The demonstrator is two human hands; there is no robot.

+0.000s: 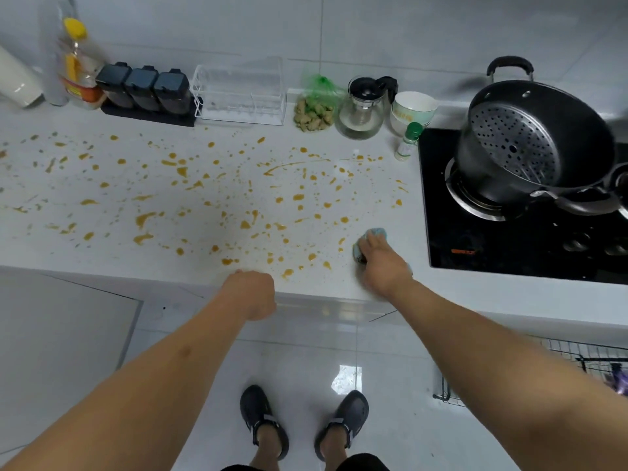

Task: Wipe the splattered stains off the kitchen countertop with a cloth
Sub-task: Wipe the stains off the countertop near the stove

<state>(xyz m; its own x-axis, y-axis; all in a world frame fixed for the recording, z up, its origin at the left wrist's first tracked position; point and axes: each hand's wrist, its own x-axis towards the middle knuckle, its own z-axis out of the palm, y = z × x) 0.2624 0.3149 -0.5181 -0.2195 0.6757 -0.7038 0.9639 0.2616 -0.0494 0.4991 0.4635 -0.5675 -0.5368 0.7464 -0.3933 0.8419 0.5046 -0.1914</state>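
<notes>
Orange-brown splatter stains (190, 195) are scattered over most of the white countertop (380, 212), from its far left to near the stove. My right hand (382, 263) presses a light blue cloth (372, 236) flat on the counter at the stains' right edge, close to the front edge; only the cloth's far part shows beyond my fingers. My left hand (253, 292) is closed in a fist with nothing in it and rests on the counter's front edge, left of the cloth.
A black hob (503, 239) with a tilted black pot (530, 147) lies right of the cloth. Along the back wall stand an oil bottle (76, 62), dark spice jars (142, 88), a clear rack (239, 91), a glass jug (362, 110), bowls (413, 108) and a small green-capped bottle (407, 142).
</notes>
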